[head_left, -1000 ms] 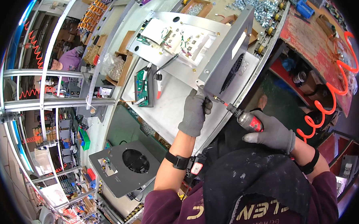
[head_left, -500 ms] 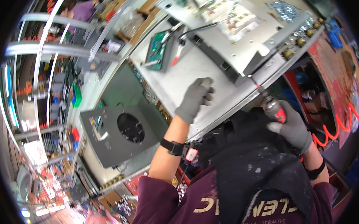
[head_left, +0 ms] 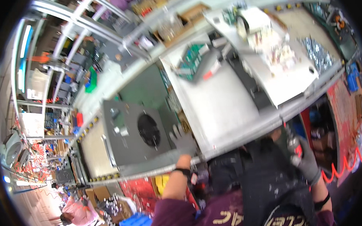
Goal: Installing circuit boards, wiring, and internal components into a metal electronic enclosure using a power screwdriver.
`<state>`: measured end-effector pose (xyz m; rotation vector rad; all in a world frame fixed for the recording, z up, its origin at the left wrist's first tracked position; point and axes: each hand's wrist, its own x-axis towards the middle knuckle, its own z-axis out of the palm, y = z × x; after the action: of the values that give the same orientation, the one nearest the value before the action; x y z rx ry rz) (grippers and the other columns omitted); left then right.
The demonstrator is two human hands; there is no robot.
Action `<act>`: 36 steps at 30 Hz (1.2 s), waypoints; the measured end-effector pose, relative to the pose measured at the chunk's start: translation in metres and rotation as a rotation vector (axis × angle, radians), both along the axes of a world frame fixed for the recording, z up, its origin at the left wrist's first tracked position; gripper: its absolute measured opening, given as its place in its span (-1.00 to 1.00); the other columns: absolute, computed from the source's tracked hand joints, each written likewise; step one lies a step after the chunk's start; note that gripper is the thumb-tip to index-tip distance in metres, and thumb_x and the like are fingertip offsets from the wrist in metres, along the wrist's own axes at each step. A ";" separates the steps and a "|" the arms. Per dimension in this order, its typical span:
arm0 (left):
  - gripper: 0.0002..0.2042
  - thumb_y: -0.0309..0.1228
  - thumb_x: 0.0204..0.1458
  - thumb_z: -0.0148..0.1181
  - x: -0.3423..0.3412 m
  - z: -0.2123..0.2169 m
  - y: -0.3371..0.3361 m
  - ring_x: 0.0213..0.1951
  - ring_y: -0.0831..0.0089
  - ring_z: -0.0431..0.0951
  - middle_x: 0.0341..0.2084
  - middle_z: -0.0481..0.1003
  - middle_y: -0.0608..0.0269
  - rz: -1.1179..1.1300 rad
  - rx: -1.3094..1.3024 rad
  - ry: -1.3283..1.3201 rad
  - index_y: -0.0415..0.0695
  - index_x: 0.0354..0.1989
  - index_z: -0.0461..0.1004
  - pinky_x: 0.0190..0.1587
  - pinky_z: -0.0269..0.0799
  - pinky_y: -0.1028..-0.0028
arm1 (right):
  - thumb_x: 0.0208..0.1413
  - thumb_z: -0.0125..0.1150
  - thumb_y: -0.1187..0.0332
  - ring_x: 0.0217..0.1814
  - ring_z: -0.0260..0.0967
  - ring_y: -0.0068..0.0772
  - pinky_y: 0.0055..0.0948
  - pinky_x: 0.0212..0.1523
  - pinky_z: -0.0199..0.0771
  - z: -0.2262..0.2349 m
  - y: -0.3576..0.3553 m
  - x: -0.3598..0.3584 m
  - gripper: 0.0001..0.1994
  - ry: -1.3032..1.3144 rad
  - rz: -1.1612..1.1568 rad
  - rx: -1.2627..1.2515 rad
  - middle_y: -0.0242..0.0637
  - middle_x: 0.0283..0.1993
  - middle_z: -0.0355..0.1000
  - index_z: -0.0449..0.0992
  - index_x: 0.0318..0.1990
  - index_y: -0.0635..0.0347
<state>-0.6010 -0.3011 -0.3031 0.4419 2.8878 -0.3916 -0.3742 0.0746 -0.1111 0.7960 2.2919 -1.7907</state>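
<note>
My left hand (head_left: 184,142), in a grey glove, has its fingers apart at a narrow strip of small brass-coloured parts (head_left: 185,123). Beside it lies a dark grey metal panel (head_left: 128,145) with a round black vent (head_left: 148,130). In my gloved right hand (head_left: 309,164) is a power screwdriver (head_left: 294,145), held past the bench's front edge with its bit pointing up. A bare metal plate (head_left: 219,111) lies ahead, bearing a green circuit board (head_left: 191,64) and a blurred red-tipped tool (head_left: 212,70). To its right is a pale metal sheet (head_left: 287,86) carrying white parts and wiring.
A heap of shiny small hardware (head_left: 319,55) sits at the far right. A red coiled hose (head_left: 340,172) hangs right of my arm. Metal frame posts (head_left: 77,14) rise at the left. Another person (head_left: 79,212) in pink is at the lower left, near cardboard boxes (head_left: 100,197).
My view has swung, shifting the bench in the picture. My left hand has gone from above the bare metal plate leftward to the brass-coloured parts, its fingers now spread. The screwdriver remains in my right hand.
</note>
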 end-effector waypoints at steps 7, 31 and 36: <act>-0.60 -0.23 0.10 -0.14 -0.007 -0.003 0.007 0.38 0.00 -0.27 0.35 -0.10 0.03 0.067 -0.130 -0.115 0.02 0.09 0.43 0.29 -0.41 -0.16 | -0.22 0.36 -0.14 -0.06 0.39 -0.32 -0.37 0.00 0.35 0.009 -0.005 0.000 -0.15 0.007 -0.012 0.033 -0.11 -0.12 0.43 0.25 0.11 0.34; -0.60 -0.11 0.26 -0.18 0.035 0.162 0.161 -0.61 0.47 0.37 -0.65 0.34 0.25 0.575 1.630 -1.221 -0.27 -0.28 0.36 -0.56 0.38 0.51 | 0.03 0.20 0.01 -0.21 0.44 0.10 -0.20 -0.24 0.43 0.023 -0.014 -0.021 -0.42 0.104 0.282 0.162 0.02 -0.29 0.45 0.27 0.12 0.16; -0.56 -0.11 0.26 -0.17 0.044 0.174 0.182 -0.66 0.50 0.36 -0.66 0.37 0.27 0.429 1.604 -1.246 -0.34 -0.24 0.38 -0.53 0.37 0.52 | 0.04 0.18 -0.01 -0.31 0.45 0.05 -0.22 -0.29 0.43 0.023 -0.013 -0.017 -0.41 0.022 0.330 0.241 -0.02 -0.37 0.45 0.28 0.12 0.20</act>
<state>-0.5572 -0.1194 -0.1288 0.0851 1.3670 1.6518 -0.3916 0.0614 -0.0880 0.3936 2.5075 -1.4096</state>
